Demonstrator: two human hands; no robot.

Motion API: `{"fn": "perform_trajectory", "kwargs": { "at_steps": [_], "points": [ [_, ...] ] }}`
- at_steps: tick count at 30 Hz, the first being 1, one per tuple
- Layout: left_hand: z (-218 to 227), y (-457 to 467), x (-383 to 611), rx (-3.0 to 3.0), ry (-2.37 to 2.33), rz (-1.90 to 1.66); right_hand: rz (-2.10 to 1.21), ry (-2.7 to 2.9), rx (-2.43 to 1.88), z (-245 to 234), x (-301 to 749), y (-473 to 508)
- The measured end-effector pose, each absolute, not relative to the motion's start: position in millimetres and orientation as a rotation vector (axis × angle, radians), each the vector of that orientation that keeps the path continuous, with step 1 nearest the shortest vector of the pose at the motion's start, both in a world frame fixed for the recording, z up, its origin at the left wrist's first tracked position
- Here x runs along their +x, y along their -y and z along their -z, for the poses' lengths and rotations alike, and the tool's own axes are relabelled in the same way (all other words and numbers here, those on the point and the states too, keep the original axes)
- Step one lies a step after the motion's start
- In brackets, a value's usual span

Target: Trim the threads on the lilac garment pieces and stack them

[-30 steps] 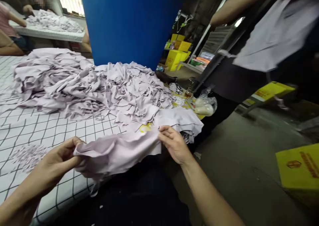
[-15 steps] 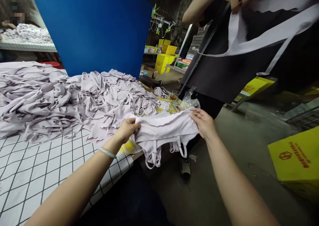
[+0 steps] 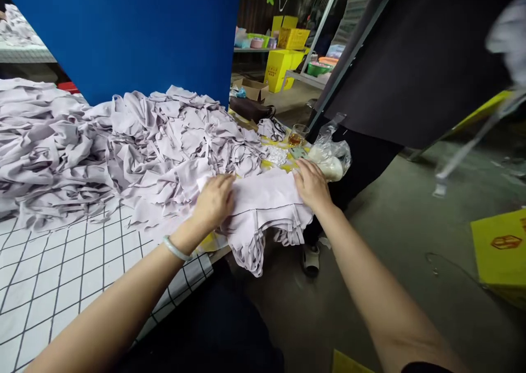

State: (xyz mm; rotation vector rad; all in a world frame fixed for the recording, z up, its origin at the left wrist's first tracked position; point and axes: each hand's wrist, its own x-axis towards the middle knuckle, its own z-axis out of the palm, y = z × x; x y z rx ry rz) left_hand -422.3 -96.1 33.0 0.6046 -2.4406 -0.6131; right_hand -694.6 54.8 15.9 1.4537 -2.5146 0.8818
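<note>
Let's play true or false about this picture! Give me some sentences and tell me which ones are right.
1. The left hand and right hand both rest on a lilac garment. True.
2. The board behind the pile is red. False: it is blue.
3. The left wrist wears a bracelet. True.
4. The glass is empty. False: it holds brown liquid.

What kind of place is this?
Probably a garment workshop: a lilac fabric heap lies on the checked table, the left hand and right hand press a garment flat, and yellow crates stand behind.
</note>
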Motion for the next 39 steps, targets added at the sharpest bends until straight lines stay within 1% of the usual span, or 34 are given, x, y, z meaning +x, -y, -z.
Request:
{"fn": "perform_trajectory", "kwargs": {
  "at_steps": [1, 3, 6, 9, 11, 12, 14, 16, 18, 21, 23, 25, 28, 30, 33, 36, 39],
  "points": [
    [-29.0, 91.2, -424.5, 0.546, 2.568, 0.491, -0.735, 2.539, 1.553, -12.9, -692.6, -53.0],
    [-19.8, 83.2, -428.4, 0.562, 2.741, 0.400, -0.530, 2.673, 1.692, -1.7, -691.0, -50.5],
    [-10.2, 76.4, -427.6, 0.632, 2.828, 0.398, -0.399, 2.798, 1.747, 17.9, -696.3, -50.7],
    [-9.1, 77.1, -407.8, 0.592, 2.729, 0.400, -0.320, 2.812, 1.752, 22.3, -705.1, -51.1],
    [-10.9, 85.9, -382.9, 0.628, 2.526, 0.391, -0.259, 2.808, 1.710, 11.3, -703.4, -48.7],
    [-12.3, 94.0, -369.2, 0.676, 2.407, 0.382, -0.264, 2.762, 1.680, 1.9, -697.5, -45.8],
    [-16.1, 118.3, -346.3, 0.793, 2.221, 0.351, -0.385, 2.573, 1.652, -22.2, -673.2, -34.7],
    [-21.1, 149.6, -337.6, 0.876, 2.228, 0.296, -0.595, 2.341, 1.706, -47.8, -635.2, -13.7],
    [-26.4, 180.1, -345.8, 0.988, 2.322, 0.212, -0.713, 2.265, 1.864, -67.9, -594.4, 16.0],
    [-34.4, 210.5, -372.4, 1.081, 2.567, 0.130, -0.584, 2.372, 2.125, -83.9, -556.1, 56.3],
    [-39.1, 219.5, -385.2, 1.042, 2.699, 0.096, -0.456, 2.456, 2.149, -89.3, -551.0, 65.8],
    [-42.6, 223.3, -389.5, 0.959, 2.702, 0.038, -0.426, 2.462, 2.075, -92.8, -551.7, 58.7],
    [-45.5, 226.2, -387.8, 0.817, 2.612, -0.034, -0.625, 2.360, 1.883, -90.6, -531.8, 30.6],
    [-45.7, 228.4, -387.8, 0.766, 2.576, 0.007, -0.801, 2.209, 1.857, -80.9, -494.6, 12.4],
    [-41.9, 230.8, -393.2, 0.774, 2.582, 0.112, -0.882, 1.860, 2.210, -57.2, -424.8, -3.3],
    [-35.1, 230.6, -400.0, 0.839, 2.695, 0.150, -0.940, 1.851, 2.276, -36.9, -382.7, -10.4],
    [-35.8, 229.2, -400.5, 0.866, 2.668, 0.242, -1.061, 1.915, 2.251, -29.3, -383.6, -20.8]
  ]
}}
